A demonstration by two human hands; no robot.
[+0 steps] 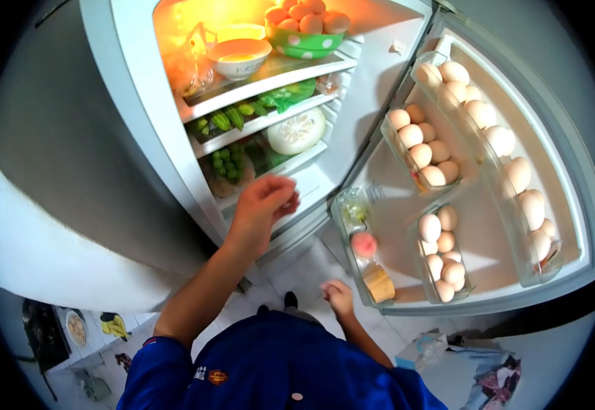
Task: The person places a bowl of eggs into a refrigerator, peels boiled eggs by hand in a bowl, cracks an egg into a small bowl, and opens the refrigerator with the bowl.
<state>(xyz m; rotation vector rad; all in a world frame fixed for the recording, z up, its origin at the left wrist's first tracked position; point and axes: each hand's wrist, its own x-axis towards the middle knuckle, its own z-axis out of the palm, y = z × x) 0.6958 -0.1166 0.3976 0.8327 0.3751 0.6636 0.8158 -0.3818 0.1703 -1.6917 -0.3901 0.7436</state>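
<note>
My left hand (pixel 270 205) reaches to the open lower front of the fridge, its fingers curled in and nothing visible in them. Behind it, a bag of green fruit (pixel 228 164) lies on the lower shelf. A cut white melon or gourd (pixel 297 132) rests to the right, its seeded face outward. Lower down, near my body, my right hand (pixel 338 296) is loosely closed, and no object shows in it. Nearest to that hand is the bottom door bin (pixel 351 236), which holds a pinkish round fruit (pixel 364 244) and a yellow-brown block-like item (pixel 379 283).
The fridge door (pixel 492 236) stands wide open on the right, with several eggs (pixel 500 141) in its bins. On the top shelf are a green dotted bowl of eggs (pixel 304 44) and a white bowl (pixel 240 57). Green vegetables (pixel 221 121) lie one shelf below.
</note>
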